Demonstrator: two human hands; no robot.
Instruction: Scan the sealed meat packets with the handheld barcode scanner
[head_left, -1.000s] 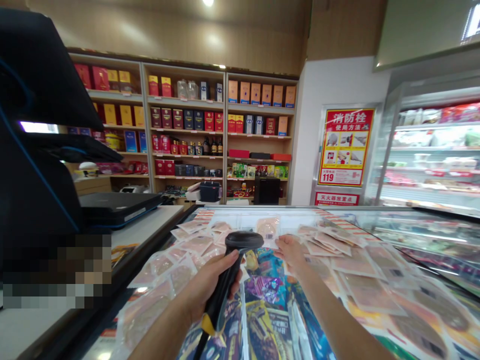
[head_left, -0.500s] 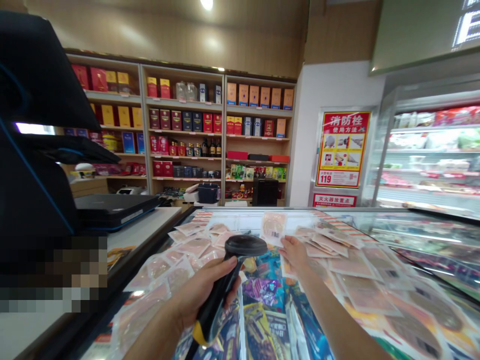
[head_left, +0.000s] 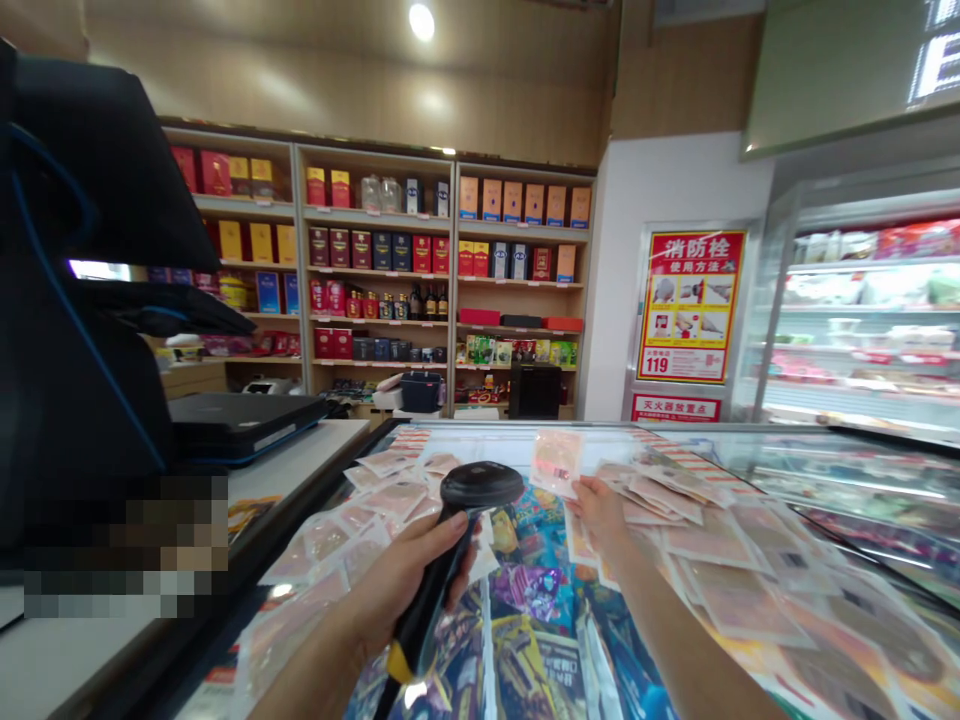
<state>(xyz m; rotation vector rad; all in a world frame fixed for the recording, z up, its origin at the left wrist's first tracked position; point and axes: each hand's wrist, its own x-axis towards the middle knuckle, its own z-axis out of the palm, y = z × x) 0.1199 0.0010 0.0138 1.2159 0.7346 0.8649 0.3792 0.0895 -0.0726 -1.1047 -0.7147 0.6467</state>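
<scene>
My left hand (head_left: 416, 565) is wrapped round the handle of a black barcode scanner (head_left: 480, 485), whose head points away from me. Between the fingertips of my right hand (head_left: 600, 510) is the lower right corner of a flat clear packet (head_left: 555, 462), held upright with its barcode label facing the scanner. A reddish light falls on that label. Beneath both hands, colourful snack bags (head_left: 529, 590) lie under or on the glass top. More flat packets are spread to the left (head_left: 382, 500) and in overlapping piles to the right (head_left: 727, 580).
A black checkout terminal (head_left: 97, 300) and a flat black scale-like device (head_left: 247, 420) stand on the counter at left. Shelves of boxes and bottles (head_left: 375, 250) line the back wall. A red fire-hydrant sign (head_left: 688, 305) hangs beside a lit display fridge (head_left: 862, 320).
The view has shifted slightly, so everything sits a little lower and to the right. The label on the held packet now shows a red glow. Both hands keep their hold.
</scene>
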